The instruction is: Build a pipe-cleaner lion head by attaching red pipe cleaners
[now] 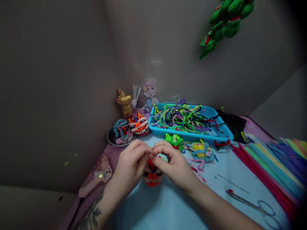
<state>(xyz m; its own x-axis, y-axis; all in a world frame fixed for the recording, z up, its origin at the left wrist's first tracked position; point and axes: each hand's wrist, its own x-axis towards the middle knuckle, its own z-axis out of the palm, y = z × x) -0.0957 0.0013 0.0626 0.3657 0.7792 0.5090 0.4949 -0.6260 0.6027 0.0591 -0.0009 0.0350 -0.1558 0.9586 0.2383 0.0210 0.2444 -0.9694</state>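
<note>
Between my hands is a small figure of fuzzy pipe cleaners (153, 181), red and orange with white and dark blue rows. My fingers hide its upper part. My left hand (135, 158) is closed, its thumb and fingertips pinched at the figure's top from the left. From the right, my right hand (171, 161) curls round the same spot, thumb and forefinger closed on it. The fingertips of both hands meet there; any smaller piece between them is hidden. Just beyond lie a green pipe-cleaner figure (175, 141) and a yellow-and-blue one (202, 151).
A blue tray (189, 133) of tangled pipe cleaners stands behind. At right lie scissors (249, 203), a thin metal rod (233, 183) and coloured pipe-cleaner bundles (271, 169). At left are a glue gun (96, 183), a round dish (110, 138) and a brown-lidded cup (125, 103).
</note>
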